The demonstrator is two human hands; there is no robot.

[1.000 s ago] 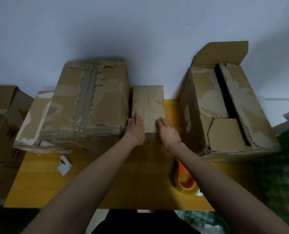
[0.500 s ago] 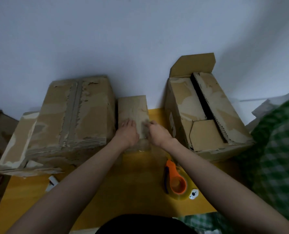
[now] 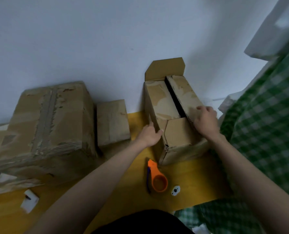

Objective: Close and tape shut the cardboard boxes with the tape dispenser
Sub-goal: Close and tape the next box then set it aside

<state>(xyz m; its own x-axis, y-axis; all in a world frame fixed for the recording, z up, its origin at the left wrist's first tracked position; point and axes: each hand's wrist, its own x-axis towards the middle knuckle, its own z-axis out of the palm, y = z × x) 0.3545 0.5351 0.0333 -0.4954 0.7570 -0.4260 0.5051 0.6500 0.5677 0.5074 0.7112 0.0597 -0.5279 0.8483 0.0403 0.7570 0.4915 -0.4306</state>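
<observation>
An open cardboard box [image 3: 164, 102] stands at the right of the yellow table [image 3: 123, 193]. Its rear flap sticks up and a dark gap runs between its two long top flaps. My left hand [image 3: 150, 135] presses flat against the box's left side, thumb at the top edge. My right hand [image 3: 206, 120] lies over the right flap with fingers curled at the box's right edge. A small closed box [image 3: 112, 120] sits left of it, beside a large worn box [image 3: 52, 119]. The orange tape dispenser [image 3: 158, 179] lies on the table in front of the open box, untouched.
A small white round part [image 3: 175, 191] lies right of the dispenser, and a white scrap [image 3: 29, 200] near the table's front left. Green checked cloth [image 3: 267, 124] borders the table on the right. A white wall stands behind the boxes.
Both hands left the small middle box and moved right onto the open box. The view swung to the right.
</observation>
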